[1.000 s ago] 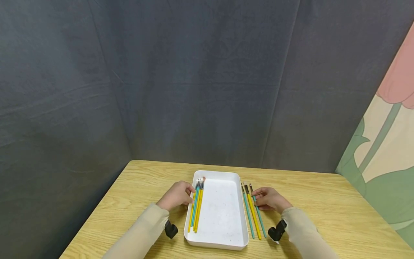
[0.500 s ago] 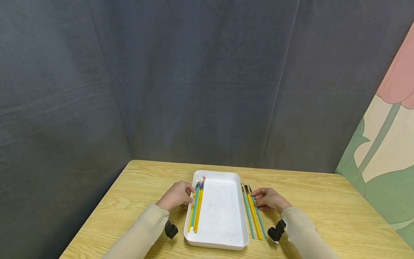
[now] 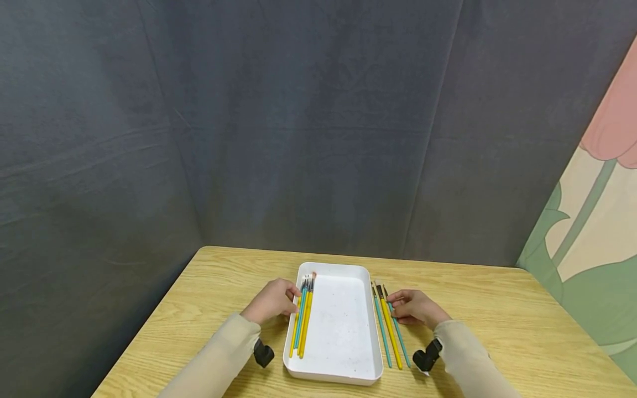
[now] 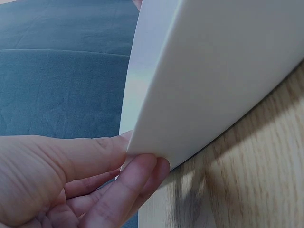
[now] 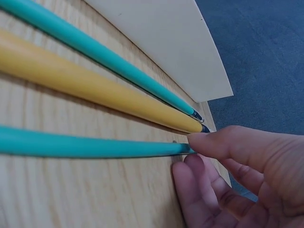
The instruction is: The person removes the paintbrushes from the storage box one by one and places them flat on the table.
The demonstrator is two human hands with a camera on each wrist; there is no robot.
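A shallow white tray (image 3: 343, 331) stands in the middle of the head view. My left hand (image 3: 272, 301) grips its left side wall, thumb inside and fingers outside; the left wrist view shows this pinch on the rim close up. Several yellow and teal paintbrushes (image 3: 304, 320) lie along that side within the tray. Right of the tray, a teal paintbrush (image 5: 95, 146) is pinched near its ferrule by my right hand (image 5: 256, 175); its bristles are hidden by the fingers in the right wrist view. Beside it lie a thick yellow paintbrush (image 3: 390, 331) and another teal paintbrush (image 3: 382, 330).
All this is on a light wooden table (image 3: 487, 320). A dark grey curtain (image 3: 318, 132) hangs behind and to the left. At the right is a flower-patterned cloth (image 3: 597, 221). A black wrist camera (image 3: 427, 355) sits close to the paintbrush handles.
The outer teal paintbrush has shifted very slightly under my right fingers. My left hand and the tray have stayed in place.
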